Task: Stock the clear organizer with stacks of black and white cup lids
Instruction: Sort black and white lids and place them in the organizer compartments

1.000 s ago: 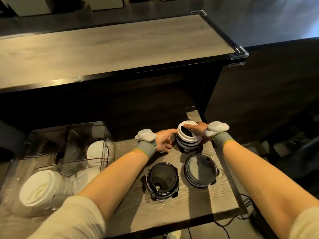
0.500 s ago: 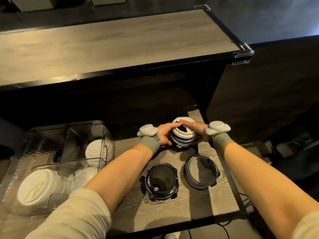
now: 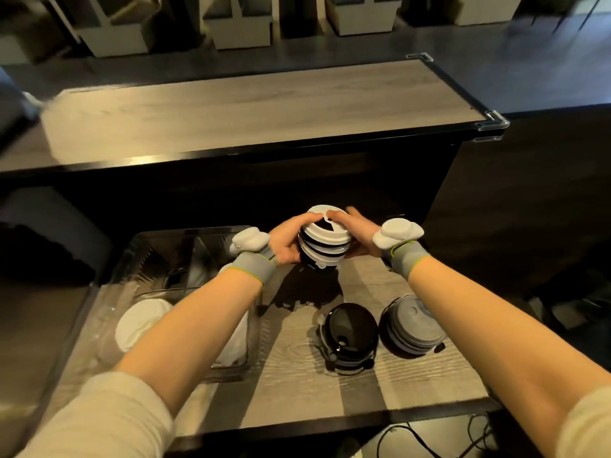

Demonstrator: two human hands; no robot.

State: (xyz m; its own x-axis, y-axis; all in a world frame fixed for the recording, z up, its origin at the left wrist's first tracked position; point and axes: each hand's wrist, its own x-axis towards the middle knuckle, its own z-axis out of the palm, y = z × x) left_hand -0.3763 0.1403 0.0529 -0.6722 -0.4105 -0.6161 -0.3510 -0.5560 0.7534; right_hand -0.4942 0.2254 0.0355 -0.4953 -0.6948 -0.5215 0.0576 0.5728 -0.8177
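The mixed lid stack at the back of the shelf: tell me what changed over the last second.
Both hands closed in on the mixed black-and-white lid stack: the left hand and right hand now cup its sides and appear to lift and tilt it off the wooden shelf. Unchanged: the black lid stack, the grey lid stack, and the white lids in the clear organizer.

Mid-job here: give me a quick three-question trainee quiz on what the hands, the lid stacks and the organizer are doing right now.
1. True or false: only one hand holds the mixed black-and-white lid stack.
2. How many lid stacks sit on the shelf untouched? A) one B) two C) three
3. Which colour of lids is plainly visible in the clear organizer?

Key:
1. False: the left hand and right hand both clasp it.
2. B: a black-topped stack and a grey-looking stack.
3. The white lids.
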